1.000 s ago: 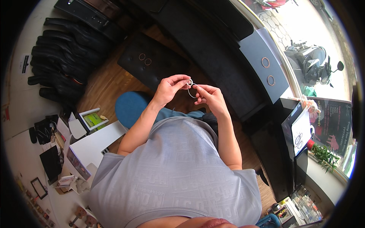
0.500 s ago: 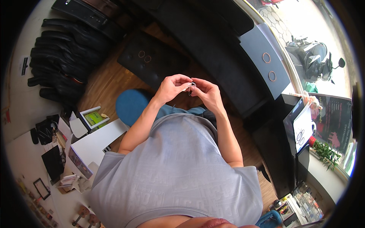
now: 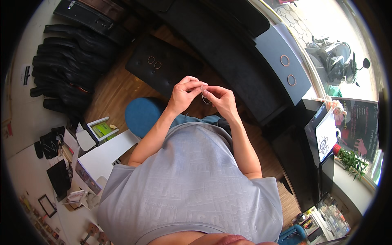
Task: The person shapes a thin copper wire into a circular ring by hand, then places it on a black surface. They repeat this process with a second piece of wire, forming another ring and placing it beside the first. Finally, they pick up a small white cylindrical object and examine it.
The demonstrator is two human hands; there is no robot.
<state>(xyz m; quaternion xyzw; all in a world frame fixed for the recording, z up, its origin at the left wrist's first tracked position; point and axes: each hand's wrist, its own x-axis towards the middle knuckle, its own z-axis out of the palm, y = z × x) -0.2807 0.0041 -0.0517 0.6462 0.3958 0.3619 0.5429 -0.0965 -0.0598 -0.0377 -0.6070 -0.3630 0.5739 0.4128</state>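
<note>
My left hand (image 3: 184,94) and my right hand (image 3: 220,99) meet in front of my chest, above my lap. Between their fingertips I pinch a small thin wire ring (image 3: 205,96). Both hands have their fingers closed on it, thumbs against forefingers. My forearms reach up from my grey shirt (image 3: 192,183). Beneath the hands lie my blue-clad knees and a round blue stool (image 3: 141,116).
A black padded bench (image 3: 163,69) with two small rings on it stands ahead on the wooden floor. Black leather goods (image 3: 69,61) pile up at the left. A grey board (image 3: 281,61) with two copper rings leans at the right. A white box (image 3: 104,153) sits beside my left elbow.
Both hands have stayed together on the ring, with the fingers shifting slightly as they work it; they sit a little lower and closer than a second ago.
</note>
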